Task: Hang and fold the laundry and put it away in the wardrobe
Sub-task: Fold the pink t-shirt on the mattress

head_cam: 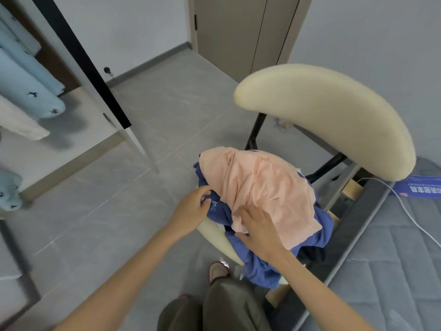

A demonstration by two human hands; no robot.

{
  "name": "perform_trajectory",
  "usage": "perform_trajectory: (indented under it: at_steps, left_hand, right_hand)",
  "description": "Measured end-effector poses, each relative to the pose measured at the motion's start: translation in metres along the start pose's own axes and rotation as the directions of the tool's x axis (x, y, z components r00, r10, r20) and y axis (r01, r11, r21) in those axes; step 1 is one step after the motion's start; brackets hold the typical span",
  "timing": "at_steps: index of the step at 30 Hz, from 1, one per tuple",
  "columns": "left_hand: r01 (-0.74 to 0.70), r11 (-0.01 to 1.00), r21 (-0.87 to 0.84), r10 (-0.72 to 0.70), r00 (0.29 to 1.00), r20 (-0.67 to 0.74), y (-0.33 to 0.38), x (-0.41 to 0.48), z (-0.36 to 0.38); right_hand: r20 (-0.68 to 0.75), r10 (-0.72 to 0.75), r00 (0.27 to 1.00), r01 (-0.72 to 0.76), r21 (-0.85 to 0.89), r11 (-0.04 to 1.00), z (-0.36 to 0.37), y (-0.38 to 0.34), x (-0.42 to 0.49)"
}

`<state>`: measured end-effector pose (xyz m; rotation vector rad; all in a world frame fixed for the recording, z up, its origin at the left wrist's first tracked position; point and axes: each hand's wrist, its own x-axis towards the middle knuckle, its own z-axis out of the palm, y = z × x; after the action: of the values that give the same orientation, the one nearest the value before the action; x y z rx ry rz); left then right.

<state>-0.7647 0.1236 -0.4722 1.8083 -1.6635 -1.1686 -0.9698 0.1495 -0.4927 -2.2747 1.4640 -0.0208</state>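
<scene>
Laundry waits in a heap on the seat of a cream chair (322, 115) at near centre. A peach garment (260, 182) lies on top, a blue garment (262, 266) under it, and something dark (312, 255) is at the bottom. My right hand (261, 232) lies on the near edge of the peach garment, fingers straight and spread, gripping nothing. My left hand (193, 205) meets the left edge of the blue garment with bent fingers; I cannot tell whether they have pinched the cloth.

The step looks like taking the top piece. I should gather the peach fabric alone and lift it straight up while the left hand steadies the blue. That one hangs over the near seat rim and could slide to the floor.

At left, the open wardrobe (78, 144) holds pale blue printed clothes (28, 80) on hangers. At right, a white cable (410, 216) crosses a grey quilted mattress (393, 259).
</scene>
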Motion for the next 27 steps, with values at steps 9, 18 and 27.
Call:
perform_trajectory:
  at_steps: [9, 18, 27]
  left_hand:
    - [-0.265, 0.963, -0.040, 0.265, 0.964, 0.001, -0.057, 0.044, 0.068]
    - [-0.375, 0.927, 0.009, 0.375, 0.926, -0.041, -0.034, 0.005, 0.070]
    - [-0.556, 0.830, 0.047, 0.557, 0.827, -0.075, 0.061, -0.051, 0.087]
  right_hand:
    - [-0.382, -0.117, 0.917, 0.160, 0.083, 0.984, 0.059, 0.044, 0.001]
    - [-0.636, 0.189, 0.748, 0.192, 0.480, 0.856, 0.007, 0.032, -0.036]
    - [-0.824, 0.143, 0.549, 0.449, 0.435, 0.780, -0.110, -0.010, -0.097]
